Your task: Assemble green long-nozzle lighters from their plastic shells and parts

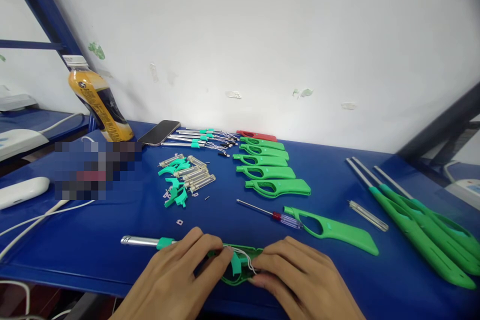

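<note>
An open green lighter shell lies at the table's front edge, with a teal trigger and white wires inside. A silver tube with a teal collar points left out of it. My left hand is closed on the shell's left part, its fingertips by the trigger. My right hand pinches the shell's right part beside the wires; its fingers are bent together. Just behind lie a screwdriver and a green half shell.
Several shells lie in a column behind. Tubes with wires, teal triggers and clear parts lie back left, near a phone and a bottle. Assembled lighters and a clear part lie right.
</note>
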The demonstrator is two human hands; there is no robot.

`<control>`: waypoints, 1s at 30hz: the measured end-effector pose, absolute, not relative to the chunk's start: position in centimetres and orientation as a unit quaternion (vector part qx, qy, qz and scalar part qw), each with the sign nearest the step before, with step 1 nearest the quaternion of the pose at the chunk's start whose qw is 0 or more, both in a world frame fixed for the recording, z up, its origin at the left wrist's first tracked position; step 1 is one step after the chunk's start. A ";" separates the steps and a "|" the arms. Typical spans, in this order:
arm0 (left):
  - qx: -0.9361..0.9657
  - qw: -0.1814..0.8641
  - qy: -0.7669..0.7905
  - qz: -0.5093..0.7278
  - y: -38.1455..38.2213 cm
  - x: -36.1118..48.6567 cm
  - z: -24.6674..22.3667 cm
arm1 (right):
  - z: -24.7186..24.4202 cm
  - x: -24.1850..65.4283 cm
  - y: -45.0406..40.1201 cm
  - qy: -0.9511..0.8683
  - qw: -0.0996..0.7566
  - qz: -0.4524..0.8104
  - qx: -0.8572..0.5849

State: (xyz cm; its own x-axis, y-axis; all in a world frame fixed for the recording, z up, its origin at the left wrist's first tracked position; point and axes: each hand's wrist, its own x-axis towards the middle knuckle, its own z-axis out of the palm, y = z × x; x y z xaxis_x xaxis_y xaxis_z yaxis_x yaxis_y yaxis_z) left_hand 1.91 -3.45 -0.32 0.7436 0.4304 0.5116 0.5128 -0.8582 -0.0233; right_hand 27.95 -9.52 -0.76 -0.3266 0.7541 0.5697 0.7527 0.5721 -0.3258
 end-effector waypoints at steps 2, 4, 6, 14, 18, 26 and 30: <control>-0.931 0.063 -0.253 -0.254 -3.2 2.0 -0.7 | -0.8 28.0 -9.4 -0.816 0.350 0.002 -0.460; -0.933 0.042 -0.257 -0.249 -3.0 1.9 -1.0 | -0.8 28.0 -9.4 -0.817 0.351 0.003 -0.457; -0.933 0.022 -0.262 -0.244 -2.9 1.8 -1.4 | -0.8 28.0 -9.3 -0.818 0.352 0.003 -0.455; -0.936 0.005 -0.241 -0.255 -2.8 2.3 -1.8 | -0.9 28.0 -9.5 -0.813 0.358 0.021 -0.459; -0.934 0.022 -0.237 -0.266 -2.7 3.0 -1.0 | -1.3 28.1 -9.8 -0.804 0.372 0.034 -0.463; -0.924 0.021 -0.233 -0.304 -2.8 3.4 -0.7 | -1.6 28.0 -9.5 -0.797 0.376 0.032 -0.471; -0.919 -0.005 -0.238 -0.315 -2.7 3.2 -1.3 | -1.4 28.0 -9.3 -0.807 0.366 0.016 -0.464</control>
